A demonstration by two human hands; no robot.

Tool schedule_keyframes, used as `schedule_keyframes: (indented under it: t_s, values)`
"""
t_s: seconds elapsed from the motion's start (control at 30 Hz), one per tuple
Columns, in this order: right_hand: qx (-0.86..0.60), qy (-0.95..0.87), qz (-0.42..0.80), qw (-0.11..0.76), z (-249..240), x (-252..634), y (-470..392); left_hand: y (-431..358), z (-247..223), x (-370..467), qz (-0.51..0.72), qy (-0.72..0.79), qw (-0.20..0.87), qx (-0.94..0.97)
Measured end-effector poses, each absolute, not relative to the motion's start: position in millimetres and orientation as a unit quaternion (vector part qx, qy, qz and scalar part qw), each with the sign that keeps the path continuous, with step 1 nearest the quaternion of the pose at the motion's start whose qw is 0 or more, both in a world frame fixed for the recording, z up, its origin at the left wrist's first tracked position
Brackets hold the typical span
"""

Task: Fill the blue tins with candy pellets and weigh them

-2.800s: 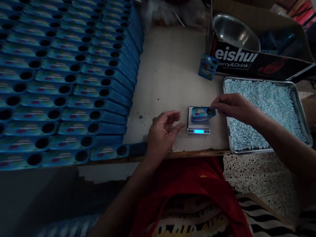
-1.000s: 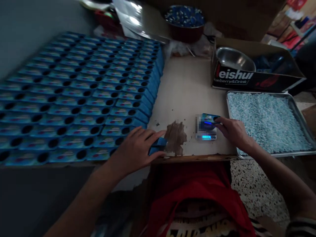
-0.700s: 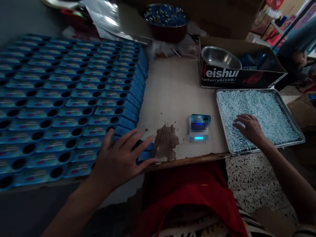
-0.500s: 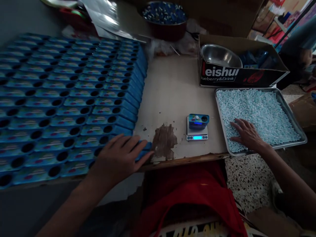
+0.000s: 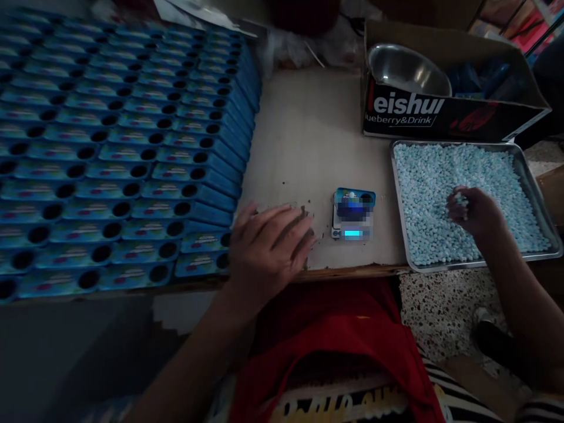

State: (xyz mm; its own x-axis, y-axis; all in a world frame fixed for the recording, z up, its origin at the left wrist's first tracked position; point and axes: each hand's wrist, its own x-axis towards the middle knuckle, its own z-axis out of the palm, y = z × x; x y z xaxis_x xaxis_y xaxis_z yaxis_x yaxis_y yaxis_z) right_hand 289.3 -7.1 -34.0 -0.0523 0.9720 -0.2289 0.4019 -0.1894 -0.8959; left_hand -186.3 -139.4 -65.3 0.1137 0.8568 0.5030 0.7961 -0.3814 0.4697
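Your right hand pinches pale blue candies over the metal tray. Your left hand, fingers spread, rests flat on the table beside the small scale.

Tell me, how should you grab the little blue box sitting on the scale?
Probably pinch the little blue box across its two long sides, coming from above. It lies flat on the small scale, with its sides clear and its top facing upward.

Cardboard box side: "eishui", "ueberry&Drink", partly cut off.
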Motion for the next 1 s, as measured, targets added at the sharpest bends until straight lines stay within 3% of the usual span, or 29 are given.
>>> schedule_keyframes:
  t_s: [0.17, 0.43, 0.57, 0.73, 0.8, 0.87, 1.0]
  values:
    - [-0.551, -0.405, 0.582, 0.44, -37, 281, -13, -103, -80, -157, 0.475, 0.592, 0.195, 0.621]
    - [-0.481, -0.308, 0.649, 0.503, -47, 243, -10, -66, -92, -127, 0.465, 0.535, 0.364, 0.604]
    - [-0.556, -0.406, 0.569, 0.45, -42, 229, -14, -63, -89, -126, 0.445, 0.526, 0.394, 0.609]
    - [-0.663, -0.638, 0.31, 0.237, -33, 248, -15, -70, -85, -135, 0.42, 0.563, 0.379, 0.602]
    - [-0.671, -0.673, 0.247, 0.19, -29, 256, -12, -73, -82, -135, 0.426, 0.561, 0.374, 0.603]
    - [-0.672, -0.655, 0.288, 0.19, -23, 256, -9, -75, -79, -134, 0.441, 0.552, 0.37, 0.603]
    - [-0.592, -0.534, 0.554, 0.238, -5, 222, -6, -80, -78, -138, 0.469, 0.545, 0.391, 0.575]
